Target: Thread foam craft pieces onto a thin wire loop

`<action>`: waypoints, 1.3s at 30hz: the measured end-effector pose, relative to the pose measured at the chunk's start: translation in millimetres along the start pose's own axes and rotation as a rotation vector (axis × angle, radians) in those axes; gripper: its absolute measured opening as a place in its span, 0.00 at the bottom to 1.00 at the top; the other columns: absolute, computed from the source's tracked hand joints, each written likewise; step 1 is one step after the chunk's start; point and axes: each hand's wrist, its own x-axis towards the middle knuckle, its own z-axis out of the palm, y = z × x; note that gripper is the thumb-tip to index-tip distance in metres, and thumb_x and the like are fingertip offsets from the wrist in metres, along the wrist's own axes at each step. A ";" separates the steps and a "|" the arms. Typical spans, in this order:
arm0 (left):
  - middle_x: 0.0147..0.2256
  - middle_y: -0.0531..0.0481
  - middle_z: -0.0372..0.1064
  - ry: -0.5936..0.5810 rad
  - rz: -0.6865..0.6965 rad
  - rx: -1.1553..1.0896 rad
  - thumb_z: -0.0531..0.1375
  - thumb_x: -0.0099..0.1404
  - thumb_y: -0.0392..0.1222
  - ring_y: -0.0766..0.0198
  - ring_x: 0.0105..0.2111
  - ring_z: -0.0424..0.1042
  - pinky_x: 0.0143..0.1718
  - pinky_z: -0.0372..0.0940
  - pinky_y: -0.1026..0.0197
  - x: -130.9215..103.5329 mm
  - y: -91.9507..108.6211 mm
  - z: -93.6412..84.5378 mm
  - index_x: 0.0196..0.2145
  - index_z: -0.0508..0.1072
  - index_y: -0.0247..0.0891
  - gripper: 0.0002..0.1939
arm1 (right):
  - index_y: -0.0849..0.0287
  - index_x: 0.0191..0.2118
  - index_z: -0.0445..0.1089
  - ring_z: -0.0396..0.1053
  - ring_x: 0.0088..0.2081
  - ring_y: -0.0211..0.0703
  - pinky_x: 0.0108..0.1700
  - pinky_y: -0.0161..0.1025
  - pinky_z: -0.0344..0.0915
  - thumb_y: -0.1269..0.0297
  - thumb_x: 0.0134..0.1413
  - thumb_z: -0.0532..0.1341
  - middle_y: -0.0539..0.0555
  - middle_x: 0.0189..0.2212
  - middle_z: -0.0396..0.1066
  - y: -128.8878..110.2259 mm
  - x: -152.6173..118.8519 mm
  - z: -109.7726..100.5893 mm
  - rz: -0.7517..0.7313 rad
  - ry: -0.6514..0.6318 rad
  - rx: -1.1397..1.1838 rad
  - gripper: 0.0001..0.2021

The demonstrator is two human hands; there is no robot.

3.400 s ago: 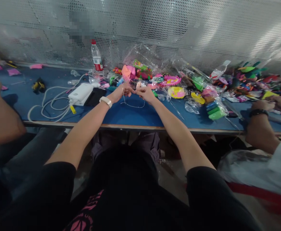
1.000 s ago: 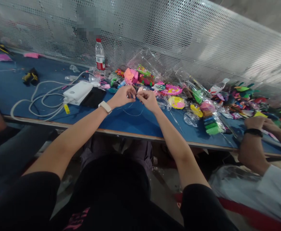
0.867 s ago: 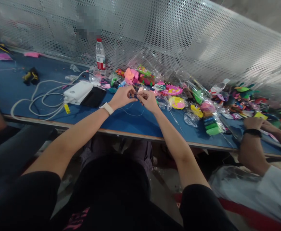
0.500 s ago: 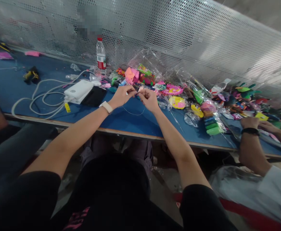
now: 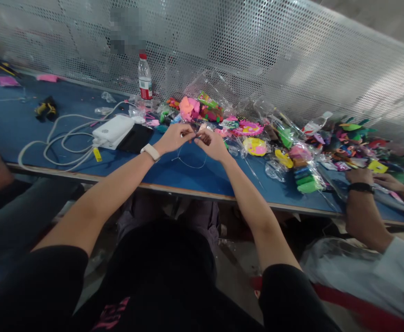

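Note:
My left hand [image 5: 175, 138] and my right hand [image 5: 211, 142] meet fingertip to fingertip above the blue table [image 5: 174, 173]. Both are closed in a pinch. A thin pale thread [image 5: 191, 166] hangs in a loop below them, running up toward the fingers of each hand. Anything small between the fingertips is too tiny to make out. Just behind the hands lie pink and orange clay-like pieces [image 5: 188, 108]. A white band [image 5: 150, 152] circles my left wrist.
Left of my hands are a white power bank [image 5: 114, 129] with a looped cable [image 5: 46, 143] and a black phone [image 5: 134, 138]. A water bottle [image 5: 145, 78] stands against the perforated metal panel [image 5: 222, 41]. Colourful packets [image 5: 305, 180] crowd the right, near another person's hands [image 5: 359, 177].
My hands stay together, with the fingers shifting slightly and the right hand's fingers curling differently. The thread loop hangs a little lower, and a loose end shows at its left.

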 end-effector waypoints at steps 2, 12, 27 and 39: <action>0.31 0.48 0.79 -0.012 0.028 0.048 0.62 0.74 0.49 0.62 0.31 0.75 0.38 0.69 0.56 -1.4 2.9 0.1 0.32 0.78 0.41 0.14 | 0.53 0.42 0.76 0.68 0.32 0.44 0.40 0.43 0.64 0.50 0.67 0.67 0.51 0.31 0.74 0.2 -0.1 -2.1 -0.073 0.015 -0.156 0.12; 0.27 0.47 0.75 0.024 -0.025 -0.242 0.63 0.74 0.64 0.64 0.27 0.72 0.34 0.68 0.58 3.3 -6.1 3.7 0.31 0.77 0.39 0.25 | 0.53 0.44 0.78 0.66 0.29 0.41 0.37 0.45 0.68 0.51 0.70 0.63 0.54 0.38 0.79 2.2 1.0 6.9 -0.061 0.113 -0.119 0.12; 0.21 0.50 0.58 0.079 -0.172 -0.515 0.51 0.75 0.74 0.55 0.30 0.72 0.40 0.70 0.47 9.1 -20.1 5.0 0.34 0.81 0.40 0.36 | 0.55 0.35 0.78 0.73 0.36 0.45 0.36 0.43 0.71 0.48 0.62 0.69 0.54 0.35 0.78 1.6 7.5 5.7 -0.046 0.098 0.186 0.14; 0.25 0.41 0.76 -0.184 -0.432 -0.633 0.43 0.69 0.84 0.55 0.28 0.78 0.33 0.67 0.54 5.3 -5.3 -7.9 0.47 0.86 0.37 0.51 | 0.55 0.33 0.77 0.69 0.34 0.42 0.35 0.41 0.65 0.50 0.61 0.68 0.52 0.33 0.78 7.9 3.9 -1.7 -0.038 -0.014 0.015 0.14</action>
